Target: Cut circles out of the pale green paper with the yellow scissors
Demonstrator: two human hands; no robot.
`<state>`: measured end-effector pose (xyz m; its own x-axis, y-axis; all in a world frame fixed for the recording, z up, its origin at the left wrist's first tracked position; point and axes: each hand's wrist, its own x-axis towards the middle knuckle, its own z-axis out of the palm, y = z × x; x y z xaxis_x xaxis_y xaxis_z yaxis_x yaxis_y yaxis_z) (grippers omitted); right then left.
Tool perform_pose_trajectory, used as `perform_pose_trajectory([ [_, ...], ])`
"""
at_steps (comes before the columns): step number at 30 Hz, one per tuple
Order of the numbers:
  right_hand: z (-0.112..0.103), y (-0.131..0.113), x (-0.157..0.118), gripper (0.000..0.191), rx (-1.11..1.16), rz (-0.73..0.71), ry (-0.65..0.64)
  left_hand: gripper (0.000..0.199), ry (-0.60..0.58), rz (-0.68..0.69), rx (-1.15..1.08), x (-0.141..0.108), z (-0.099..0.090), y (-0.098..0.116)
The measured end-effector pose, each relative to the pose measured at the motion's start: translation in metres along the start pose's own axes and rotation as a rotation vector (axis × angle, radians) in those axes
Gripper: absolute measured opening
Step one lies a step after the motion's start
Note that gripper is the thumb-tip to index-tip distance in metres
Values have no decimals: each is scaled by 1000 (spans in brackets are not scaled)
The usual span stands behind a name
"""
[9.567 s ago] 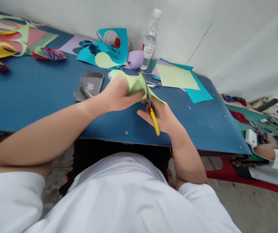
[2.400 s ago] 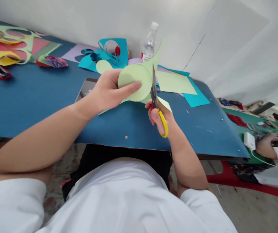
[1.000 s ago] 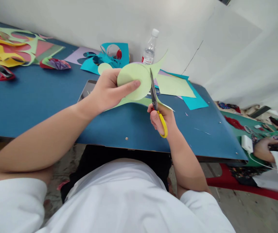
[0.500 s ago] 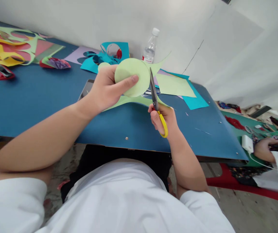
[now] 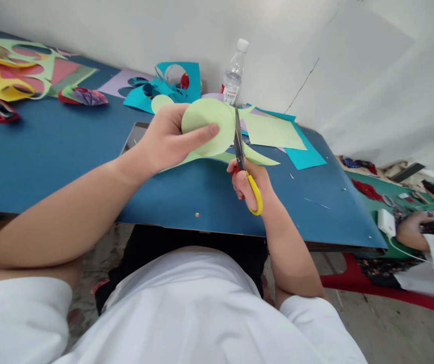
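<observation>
My left hand [image 5: 171,136] pinches a round light green paper [image 5: 204,114], thumb on top, above the blue table. Scissors [image 5: 239,136] with a yellow and red handle are gripped in my right hand [image 5: 253,184], blades pointing up along the circle's right edge. A curved green offcut [image 5: 260,156] hangs beside the blades on the right, and more green paper stretches beneath the circle. Behind my left hand shows a smaller green round piece [image 5: 162,103]. Whether the blades are parted is hard to tell.
A water bottle [image 5: 234,73] stands by the wall. Blue cut paper [image 5: 188,83] lies behind my left hand, stacked sheets [image 5: 273,132] at the right, a phone [image 5: 135,134] left of centre, a red stapler-like tool [image 5: 0,110] far left. Another person's hand [image 5: 414,232] is at far right.
The green circle has shifted slightly right and down. The strip beside the scissors has swung outward, its tip now farther right. My right hand's fingers have moved a little on the handle.
</observation>
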<state>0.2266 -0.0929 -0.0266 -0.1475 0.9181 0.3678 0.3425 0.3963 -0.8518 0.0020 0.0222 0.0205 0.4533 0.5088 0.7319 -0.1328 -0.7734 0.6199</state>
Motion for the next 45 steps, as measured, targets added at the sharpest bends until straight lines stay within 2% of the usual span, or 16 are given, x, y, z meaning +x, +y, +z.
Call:
perform_pose_trajectory([
  [5, 0, 2, -1, 65, -25, -21, 4, 51, -27, -56, -62, -1, 3, 6],
  [13, 0, -5, 0, 68, -49, -9, 35, 38, -51, -124, -103, 0, 3, 7],
  [19, 2, -11, -1, 60, 5, -26, 46, 44, -55, -164, -128, 2, 2, 13],
  [35, 0, -5, 0, 68, -72, 7, 64, 42, 12, -80, -132, 3, 2, 10],
  [41, -2, -2, 0, 72, -76, 38, 26, 44, 37, -75, -120, 4, 3, 7],
  [45, -1, -3, 1, 68, -34, 2, -20, 46, 42, -81, -129, 4, 4, 7],
])
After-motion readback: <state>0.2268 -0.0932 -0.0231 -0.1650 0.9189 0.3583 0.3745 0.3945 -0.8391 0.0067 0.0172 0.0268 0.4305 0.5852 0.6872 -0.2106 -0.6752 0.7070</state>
